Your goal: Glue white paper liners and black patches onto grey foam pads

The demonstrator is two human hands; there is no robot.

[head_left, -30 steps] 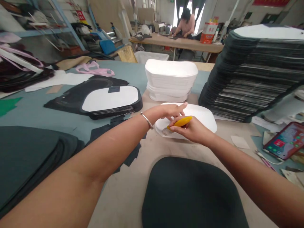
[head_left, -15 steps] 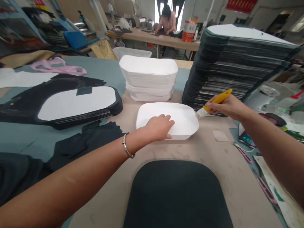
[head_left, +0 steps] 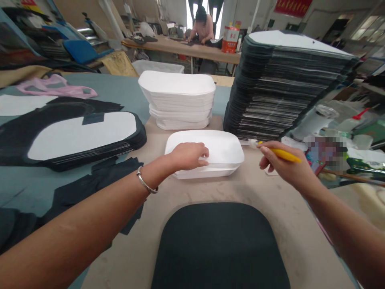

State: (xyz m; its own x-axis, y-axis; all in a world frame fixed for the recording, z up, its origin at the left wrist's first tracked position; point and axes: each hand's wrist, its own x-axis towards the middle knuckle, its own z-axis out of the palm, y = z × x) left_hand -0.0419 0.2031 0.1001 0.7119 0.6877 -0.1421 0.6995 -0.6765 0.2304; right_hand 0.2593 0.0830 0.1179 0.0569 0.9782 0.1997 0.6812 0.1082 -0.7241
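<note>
A low stack of white rounded sheets (head_left: 222, 146) lies on the brown board in front of me. My left hand (head_left: 192, 155) is at its front edge, fingers bent over the top sheet and thumb at its rim; that sheet's front edge stands slightly apart from those below. My right hand (head_left: 282, 160) grips a brush with a yellow handle (head_left: 287, 155), its pale bristles pointing left, just off the stack's right end. Nearest me, a dark rounded panel (head_left: 221, 245) lies flat on the board.
Behind stands a taller white stack (head_left: 180, 100). A high pile of dark-edged panels (head_left: 270, 88) rises at right, a lower dark pile (head_left: 87, 136) lies left, beside dark scraps (head_left: 75, 188). Bottles and clutter (head_left: 319, 120) line the right. A person (head_left: 204, 30) works at a far table.
My right hand has drawn the brush away from the stack's edge and tilted the handle flatter. My left fingers have shifted to the top sheet's front edge, which has lifted. The view has turned slightly right.
</note>
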